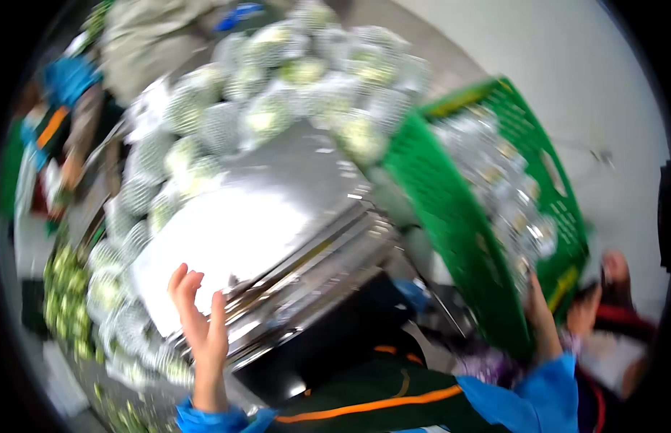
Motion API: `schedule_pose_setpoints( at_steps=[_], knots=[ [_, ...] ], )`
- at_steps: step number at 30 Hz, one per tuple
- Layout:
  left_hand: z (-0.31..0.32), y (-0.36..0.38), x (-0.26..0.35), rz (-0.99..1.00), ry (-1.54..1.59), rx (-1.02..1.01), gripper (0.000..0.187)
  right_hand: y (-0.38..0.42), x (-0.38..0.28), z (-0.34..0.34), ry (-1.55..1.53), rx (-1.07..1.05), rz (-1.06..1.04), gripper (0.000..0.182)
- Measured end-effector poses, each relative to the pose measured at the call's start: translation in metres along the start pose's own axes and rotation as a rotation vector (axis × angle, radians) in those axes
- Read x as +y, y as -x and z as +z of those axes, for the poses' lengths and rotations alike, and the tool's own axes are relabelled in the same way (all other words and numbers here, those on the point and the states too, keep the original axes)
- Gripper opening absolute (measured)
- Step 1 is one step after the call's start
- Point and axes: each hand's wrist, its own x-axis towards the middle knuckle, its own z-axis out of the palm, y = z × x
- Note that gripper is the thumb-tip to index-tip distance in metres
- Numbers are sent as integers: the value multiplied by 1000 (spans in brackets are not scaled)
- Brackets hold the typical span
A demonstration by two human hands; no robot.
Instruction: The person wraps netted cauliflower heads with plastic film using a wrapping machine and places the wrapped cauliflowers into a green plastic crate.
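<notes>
My left hand [200, 325] is raised over the front left of a shiny metal work surface [292, 169], fingers apart and holding nothing. My right hand [541, 317] reaches into the near end of a tilted green plastic crate [451, 216]. Beside its fingertips lie clear plastic-wrapped packs [505, 191]; their contents are blurred. Whether those fingers grip a pack cannot be made out. Around the back and left of the metal surface sit many pale green vegetables in white foam nets [267, 115].
Unwrapped green vegetables [65, 296] are heaped at far left. Another person [76, 130] works at upper left, with a large beige sack [151, 43] nearby. At lower right, another person's hands [584, 310] are close to the crate. Leaf scraps [126, 415] lie at lower left.
</notes>
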Motion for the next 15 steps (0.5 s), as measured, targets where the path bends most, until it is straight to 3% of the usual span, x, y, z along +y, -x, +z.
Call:
schedule_pose_setpoints(
  at_steps=[4,6,8,10,11,12,13,15],
  knots=[
    [0,-107,2,397,-74,148,32,5,-15,12,332,20,-177,39],
    [22,-187,-25,528,-243,116,33,12,-20,4,530,68,-284,38],
    [50,-247,-73,177,-689,61,46,27,-22,-9,750,132,-386,38],
    [49,-300,-103,-251,-736,-515,66,47,-29,-16,945,192,-489,37],
    [45,-294,-85,-124,-686,-617,83,55,-39,-13,1027,225,-544,37],
    [51,-279,-68,-225,-529,-655,94,63,-49,-8,1105,249,-605,37],
    [79,-276,-116,-189,-583,-698,93,69,-57,3,1184,255,-689,36],
    [114,-247,-124,-309,-1136,-579,91,66,-57,26,1386,198,-1002,36]
  ],
)
